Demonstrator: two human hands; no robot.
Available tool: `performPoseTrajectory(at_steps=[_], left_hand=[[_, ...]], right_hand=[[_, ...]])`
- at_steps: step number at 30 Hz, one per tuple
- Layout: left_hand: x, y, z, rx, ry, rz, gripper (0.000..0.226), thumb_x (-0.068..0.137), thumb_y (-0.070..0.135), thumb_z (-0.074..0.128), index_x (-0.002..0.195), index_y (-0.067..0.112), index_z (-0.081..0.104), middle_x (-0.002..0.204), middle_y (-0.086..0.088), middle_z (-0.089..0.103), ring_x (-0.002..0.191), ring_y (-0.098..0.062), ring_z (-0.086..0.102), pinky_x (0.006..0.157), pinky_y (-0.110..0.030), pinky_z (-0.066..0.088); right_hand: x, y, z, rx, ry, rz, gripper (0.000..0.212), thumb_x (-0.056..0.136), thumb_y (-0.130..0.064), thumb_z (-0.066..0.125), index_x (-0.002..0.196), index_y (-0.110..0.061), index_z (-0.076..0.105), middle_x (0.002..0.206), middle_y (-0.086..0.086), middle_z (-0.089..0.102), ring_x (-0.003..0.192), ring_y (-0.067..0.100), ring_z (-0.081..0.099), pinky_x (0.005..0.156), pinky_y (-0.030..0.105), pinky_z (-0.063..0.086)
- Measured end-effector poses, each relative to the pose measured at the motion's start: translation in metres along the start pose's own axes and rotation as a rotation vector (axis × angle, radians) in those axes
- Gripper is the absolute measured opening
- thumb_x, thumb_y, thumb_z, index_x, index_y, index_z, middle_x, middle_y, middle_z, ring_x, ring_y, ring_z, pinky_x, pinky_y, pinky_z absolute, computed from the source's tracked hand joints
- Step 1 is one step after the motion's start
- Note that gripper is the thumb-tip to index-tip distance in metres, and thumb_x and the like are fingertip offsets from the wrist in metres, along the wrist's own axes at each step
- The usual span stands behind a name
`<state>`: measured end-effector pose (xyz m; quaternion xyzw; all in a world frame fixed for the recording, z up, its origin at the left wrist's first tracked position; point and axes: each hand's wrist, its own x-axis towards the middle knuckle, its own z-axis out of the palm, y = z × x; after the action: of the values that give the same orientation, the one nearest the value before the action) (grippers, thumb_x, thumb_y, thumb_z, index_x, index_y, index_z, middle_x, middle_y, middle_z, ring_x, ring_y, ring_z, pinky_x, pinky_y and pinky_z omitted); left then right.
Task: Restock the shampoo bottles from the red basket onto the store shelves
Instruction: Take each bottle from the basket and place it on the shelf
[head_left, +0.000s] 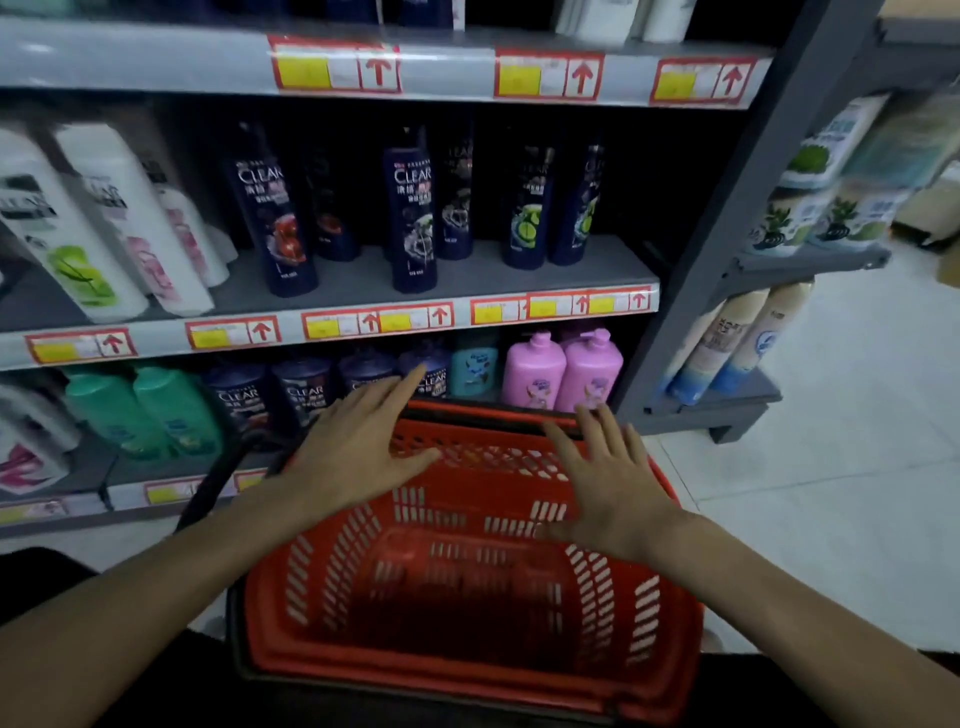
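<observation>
— Hands?
— Both spread flat and holding nothing. Left hand (358, 447) is over the red basket's (332, 566) far-left corner, right hand (608, 483) over its right rim.
— Stock?
— No bottles visible in the basket, only bare slotted floor. Shampoo bottles (410, 218) stand on the middle shelf (467, 273), with a lower row (306, 395) just past the far rim.
— Risk?
— My guess: if I reach forward carelessly, my left fingertips clip that lower row and topple it. I can't tell what the basket rests on, so pressing a rim could tip it.
</observation>
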<state>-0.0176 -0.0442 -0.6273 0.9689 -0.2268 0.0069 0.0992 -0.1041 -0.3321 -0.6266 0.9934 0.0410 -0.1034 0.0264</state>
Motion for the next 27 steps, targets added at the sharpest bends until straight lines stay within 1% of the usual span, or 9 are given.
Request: performPoseTrajectory(at_steps=[3, 6, 10, 13, 16, 18, 19, 22, 27], left_hand=[[-0.008, -0.004, 0.029, 0.080, -0.057, 0.039, 0.098, 0.082, 0.082, 0.029, 0.163, 0.040, -0.006, 0.167, 0.006, 0.027, 0.152, -0.020, 0.030, 0.122, -0.049, 0.030], [-0.024, -0.019, 0.045, 0.182, -0.126, 0.120, 0.094, 0.083, 0.080, 0.025, 0.164, 0.039, -0.003, 0.168, 0.005, 0.028, 0.153, -0.021, 0.029, 0.123, -0.053, 0.025], [-0.043, -0.056, 0.061, 0.221, -0.243, 0.176, 0.089, 0.090, 0.074, 0.029, 0.165, 0.036, 0.000, 0.167, -0.001, 0.032, 0.147, -0.025, 0.042, 0.121, -0.044, 0.034], [-0.050, -0.067, 0.068, 0.348, -0.240, 0.282, 0.092, 0.091, 0.068, 0.045, 0.165, 0.032, 0.006, 0.163, -0.006, 0.039, 0.138, -0.027, 0.053, 0.117, -0.040, 0.037], [-0.059, -0.068, 0.071, 0.470, -0.324, 0.312, 0.102, 0.092, 0.067, 0.050, 0.163, 0.031, -0.014, 0.171, -0.011, 0.015, 0.150, -0.030, 0.033, 0.126, -0.043, 0.018], [-0.064, -0.066, 0.070, 0.550, -0.398, 0.290, 0.109, 0.092, 0.064, 0.057, 0.161, 0.030, -0.020, 0.172, -0.013, 0.002, 0.154, -0.032, 0.023, 0.128, -0.046, 0.005], [-0.066, -0.066, 0.068, 0.576, -0.421, 0.279, 0.110, 0.092, 0.064, 0.058, 0.162, 0.029, -0.019, 0.172, -0.015, 0.001, 0.153, -0.033, 0.024, 0.128, -0.047, 0.001], [-0.073, -0.074, 0.067, 0.595, -0.436, 0.226, 0.108, 0.090, 0.063, 0.061, 0.164, 0.027, -0.008, 0.170, -0.017, 0.008, 0.150, -0.033, 0.030, 0.128, -0.048, -0.002], [-0.086, -0.095, 0.059, 0.610, -0.487, 0.134, 0.099, 0.092, 0.063, 0.057, 0.165, 0.029, -0.001, 0.170, -0.014, 0.014, 0.152, -0.030, 0.028, 0.128, -0.047, -0.004]], right_hand=[[-0.008, -0.001, 0.028, -0.079, -0.115, -0.051, 0.114, 0.085, -0.075, 0.054, 0.162, -0.026, -0.014, 0.167, 0.017, -0.024, 0.151, 0.040, -0.028, 0.124, 0.058, -0.008], [-0.016, 0.003, 0.061, -0.193, -0.264, -0.079, 0.110, 0.090, -0.065, 0.056, 0.162, -0.023, -0.016, 0.165, 0.020, -0.027, 0.149, 0.042, -0.031, 0.123, 0.060, -0.011], [-0.024, 0.027, 0.094, -0.272, -0.401, -0.075, 0.110, 0.090, -0.069, 0.054, 0.162, -0.023, -0.015, 0.167, 0.021, -0.021, 0.151, 0.042, -0.028, 0.121, 0.061, -0.014], [-0.023, 0.040, 0.105, -0.349, -0.420, -0.120, 0.105, 0.094, -0.068, 0.047, 0.162, -0.021, -0.016, 0.167, 0.024, -0.019, 0.152, 0.043, -0.025, 0.115, 0.056, -0.023], [-0.015, 0.046, 0.108, -0.399, -0.404, -0.162, 0.104, 0.092, -0.075, 0.041, 0.162, -0.021, -0.014, 0.166, 0.023, -0.021, 0.152, 0.041, -0.025, 0.103, 0.053, -0.034], [-0.008, 0.046, 0.105, -0.397, -0.390, -0.164, 0.102, 0.091, -0.075, 0.039, 0.163, -0.021, -0.009, 0.166, 0.023, -0.019, 0.153, 0.041, -0.023, 0.101, 0.050, -0.038], [-0.004, 0.045, 0.103, -0.404, -0.382, -0.166, 0.100, 0.092, -0.073, 0.040, 0.163, -0.020, -0.006, 0.167, 0.024, -0.017, 0.154, 0.041, -0.020, 0.105, 0.051, -0.036], [0.010, 0.038, 0.098, -0.455, -0.360, -0.188, 0.096, 0.093, -0.066, 0.048, 0.164, -0.019, 0.002, 0.168, 0.025, -0.008, 0.155, 0.043, -0.012, 0.123, 0.056, -0.012], [0.035, 0.015, 0.098, -0.468, -0.291, -0.229, 0.090, 0.093, -0.064, 0.046, 0.164, -0.020, 0.010, 0.169, 0.023, 0.000, 0.156, 0.042, -0.005, 0.126, 0.055, -0.003]])
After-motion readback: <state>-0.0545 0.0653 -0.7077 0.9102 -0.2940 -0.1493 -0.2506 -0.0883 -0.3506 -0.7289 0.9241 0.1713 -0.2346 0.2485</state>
